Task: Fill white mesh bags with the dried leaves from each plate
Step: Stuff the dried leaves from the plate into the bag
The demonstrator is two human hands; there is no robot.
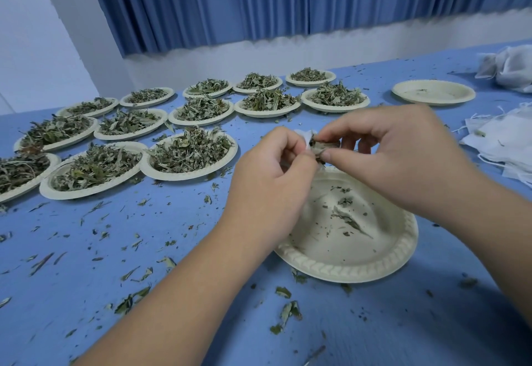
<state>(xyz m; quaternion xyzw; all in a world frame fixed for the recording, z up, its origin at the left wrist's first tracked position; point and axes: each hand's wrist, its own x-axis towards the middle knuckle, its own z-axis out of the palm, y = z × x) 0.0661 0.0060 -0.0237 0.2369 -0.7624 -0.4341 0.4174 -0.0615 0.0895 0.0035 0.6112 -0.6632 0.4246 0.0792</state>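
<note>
1. While both hands work above the near plate (345, 262), the left hand (270, 181) pinches the white edge of a mesh bag (307, 139) between thumb and fingers, and the right hand (403, 158) pinches a small wad of dried leaves (325, 147) at the bag's mouth
2. Most of the bag is hidden behind the hands; only a strip of white fabric shows, so how full it is cannot be told
3. The near plate is almost bare, holding only a few leaf fragments and crumbs; judged from this, the current bag is close to taking the last of that plate
4. Thirteen or so full plates (190, 155) stand in rows to the left and beyond, untouched; one emptied plate (433, 93) lies far right; the greater part of the task remains
5. Empty mesh bags (501, 144) lie stacked at the right edge; a heap of white bags (509, 69), apparently filled, sits further back
6. The blue surface (86, 250) is littered with leaf scraps around the work area
7. Risks from here:
   - the bag mouth may fold shut under the left pinch, so that the wad catches on the rim and drops outside
   - brittle leaves may crumble under a tight pinch and scatter past the plate
   - the forearms lie close to the plate rim; a sweep could tip it
   - crumbs left on the plate would leave the bag short
</note>
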